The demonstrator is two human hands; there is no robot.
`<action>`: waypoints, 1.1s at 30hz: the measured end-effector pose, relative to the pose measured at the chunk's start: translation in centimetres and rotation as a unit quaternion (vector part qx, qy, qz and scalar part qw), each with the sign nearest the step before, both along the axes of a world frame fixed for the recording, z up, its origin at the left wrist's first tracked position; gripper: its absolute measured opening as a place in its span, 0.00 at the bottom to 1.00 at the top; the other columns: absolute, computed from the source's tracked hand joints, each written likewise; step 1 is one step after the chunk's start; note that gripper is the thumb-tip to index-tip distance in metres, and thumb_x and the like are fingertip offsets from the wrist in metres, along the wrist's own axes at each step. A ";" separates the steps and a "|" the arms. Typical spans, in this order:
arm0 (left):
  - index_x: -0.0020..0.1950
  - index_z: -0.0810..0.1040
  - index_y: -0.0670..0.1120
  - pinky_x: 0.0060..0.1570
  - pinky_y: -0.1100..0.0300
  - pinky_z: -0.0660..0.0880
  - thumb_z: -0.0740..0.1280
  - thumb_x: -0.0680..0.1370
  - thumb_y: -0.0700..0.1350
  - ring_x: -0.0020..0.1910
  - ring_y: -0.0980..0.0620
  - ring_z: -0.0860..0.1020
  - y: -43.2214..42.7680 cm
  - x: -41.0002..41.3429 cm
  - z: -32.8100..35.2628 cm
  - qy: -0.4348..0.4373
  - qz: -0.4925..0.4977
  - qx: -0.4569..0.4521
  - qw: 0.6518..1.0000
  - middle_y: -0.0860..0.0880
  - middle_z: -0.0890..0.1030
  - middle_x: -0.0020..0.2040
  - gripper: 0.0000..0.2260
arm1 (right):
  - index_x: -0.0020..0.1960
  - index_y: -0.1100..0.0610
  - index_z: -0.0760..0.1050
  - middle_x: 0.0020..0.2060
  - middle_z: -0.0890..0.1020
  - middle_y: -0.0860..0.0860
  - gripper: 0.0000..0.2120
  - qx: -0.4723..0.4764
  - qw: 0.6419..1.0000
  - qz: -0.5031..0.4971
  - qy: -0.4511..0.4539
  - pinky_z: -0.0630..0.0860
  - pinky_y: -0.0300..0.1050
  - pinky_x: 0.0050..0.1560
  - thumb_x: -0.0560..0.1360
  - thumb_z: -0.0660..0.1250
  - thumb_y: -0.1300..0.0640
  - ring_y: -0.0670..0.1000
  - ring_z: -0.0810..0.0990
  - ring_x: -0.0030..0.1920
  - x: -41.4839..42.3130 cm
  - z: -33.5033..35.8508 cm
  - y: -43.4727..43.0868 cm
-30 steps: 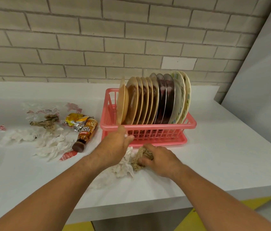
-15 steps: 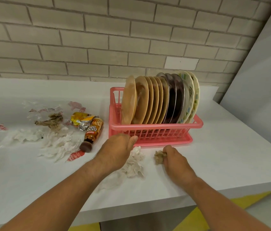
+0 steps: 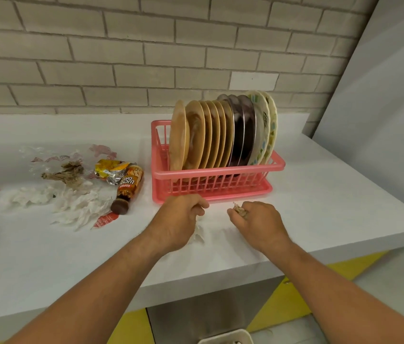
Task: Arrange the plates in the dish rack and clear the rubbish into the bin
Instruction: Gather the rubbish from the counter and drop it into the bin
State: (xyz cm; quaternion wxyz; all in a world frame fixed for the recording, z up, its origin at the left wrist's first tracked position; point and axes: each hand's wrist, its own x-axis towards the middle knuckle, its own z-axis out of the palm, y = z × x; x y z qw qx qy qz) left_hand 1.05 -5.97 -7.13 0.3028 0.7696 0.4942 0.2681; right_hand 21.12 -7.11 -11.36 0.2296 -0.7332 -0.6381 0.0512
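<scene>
A pink dish rack (image 3: 218,171) stands on the white counter, filled with several upright plates (image 3: 214,135), tan at the left, dark in the middle, patterned at the right. Just in front of the rack my right hand (image 3: 258,222) grips a crumpled brown paper wad (image 3: 238,209). My left hand (image 3: 181,219) lies over a crumpled white tissue (image 3: 199,233), its fingers curled round the tissue's top. More rubbish lies to the left: a brown bottle (image 3: 129,188), a yellow foil wrapper (image 3: 109,170), brown paper (image 3: 65,173) and white tissues (image 3: 76,204).
The white counter (image 3: 320,207) ends in an edge close to me and meets a brick wall behind. A grey wall rises at the right. The rim of a white bin (image 3: 225,337) shows below the counter at the bottom edge.
My right hand has closed round the brown paper wad and lifted it slightly. My left hand has come down onto the white tissue and curled its fingers on it.
</scene>
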 end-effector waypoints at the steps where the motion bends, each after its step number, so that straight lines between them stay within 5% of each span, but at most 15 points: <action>1: 0.57 0.77 0.50 0.46 0.71 0.72 0.59 0.80 0.35 0.47 0.57 0.76 -0.5 0.4 0.2 -0.009 0.005 0.003 1.000 0.53 0.77 0.53 0.13 | 0.30 0.50 0.67 0.28 0.72 0.45 0.18 0.006 1.000 -0.006 0.014 0.60 0.40 0.29 0.75 0.64 0.45 0.49 0.72 0.31 0.3 0.1 -0.3; 6: 0.60 0.74 0.53 0.26 0.73 0.70 0.57 0.82 0.43 0.38 0.54 0.77 -2.9 3.7 0.7 -0.051 0.040 -0.037 0.997 0.54 0.77 0.46 0.11 | 0.43 0.53 0.70 0.40 0.76 0.51 0.04 -0.034 0.987 0.015 0.156 0.79 0.49 0.34 0.76 0.64 0.57 0.53 0.78 0.37 3.2 0.2 -2.7; 8: 0.59 0.74 0.55 0.29 0.69 0.72 0.56 0.82 0.48 0.36 0.55 0.78 -3.8 5.6 0.1 -0.007 0.056 0.004 0.998 0.56 0.78 0.44 0.10 | 0.52 0.47 0.72 0.43 0.77 0.51 0.07 -0.075 0.964 0.049 0.250 0.79 0.46 0.30 0.77 0.62 0.58 0.53 0.79 0.34 4.6 0.2 -4.3; 10: 0.57 0.76 0.54 0.39 0.65 0.76 0.56 0.82 0.50 0.39 0.56 0.78 -4.8 7.3 -0.7 0.049 0.073 0.049 0.995 0.57 0.79 0.47 0.10 | 0.56 0.42 0.75 0.44 0.80 0.49 0.10 -0.078 0.962 0.077 0.249 0.78 0.42 0.34 0.78 0.63 0.55 0.49 0.80 0.36 6.2 0.0 -5.9; 13: 0.43 0.78 0.53 0.44 0.59 0.77 0.52 0.80 0.60 0.39 0.58 0.78 -6.5 9.5 -2.3 0.086 0.082 0.064 0.991 0.56 0.81 0.42 0.18 | 0.44 0.48 0.80 0.38 0.82 0.44 0.11 -0.054 0.978 0.094 0.180 0.78 0.45 0.45 0.76 0.64 0.43 0.48 0.80 0.41 8.6 -0.4 -7.8; 15: 0.32 0.74 0.53 0.38 0.59 0.74 0.49 0.77 0.66 0.32 0.57 0.76 -7.7 10.6 -3.5 0.094 0.088 0.047 0.991 0.55 0.78 0.32 0.25 | 0.30 0.49 0.73 0.26 0.76 0.44 0.24 -0.061 0.982 0.086 0.158 0.73 0.45 0.34 0.73 0.59 0.33 0.46 0.75 0.30 9.8 -1.1 -9.0; 17: 0.27 0.67 0.51 0.32 0.60 0.66 0.48 0.77 0.67 0.28 0.56 0.72 -8.9 11.9 -4.9 0.098 0.090 0.038 0.990 0.53 0.72 0.25 0.26 | 0.26 0.48 0.70 0.21 0.73 0.44 0.28 -0.048 0.983 0.071 0.163 0.65 0.42 0.27 0.73 0.52 0.30 0.46 0.70 0.25 10.9 -2.4 -10.0; 22: 0.33 0.66 0.51 0.38 0.56 0.66 0.53 0.82 0.54 0.35 0.52 0.73 -11.8 14.0 -9.1 0.110 0.048 -0.018 0.993 0.53 0.72 0.31 0.18 | 0.25 0.56 0.62 0.22 0.68 0.49 0.26 -0.067 0.982 0.051 0.170 0.62 0.45 0.33 0.79 0.53 0.48 0.51 0.70 0.29 13.4 -7.2 -12.5; 27: 0.35 0.68 0.50 0.34 0.59 0.67 0.54 0.81 0.52 0.34 0.55 0.73 -13.4 14.5 -15.9 0.141 0.050 -0.089 0.985 0.52 0.74 0.34 0.15 | 0.24 0.57 0.59 0.21 0.64 0.50 0.26 -0.119 0.981 0.034 0.147 0.59 0.46 0.31 0.80 0.53 0.52 0.51 0.66 0.26 14.4 -13.9 -15.2; 33: 0.31 0.67 0.52 0.39 0.59 0.66 0.55 0.81 0.51 0.36 0.54 0.73 -15.2 14.1 -26.6 0.171 0.045 -0.133 0.975 0.53 0.72 0.34 0.18 | 0.27 0.57 0.63 0.31 0.79 0.57 0.23 -0.197 0.974 0.020 0.108 0.68 0.47 0.37 0.80 0.54 0.53 0.56 0.75 0.35 14.3 -23.7 -18.0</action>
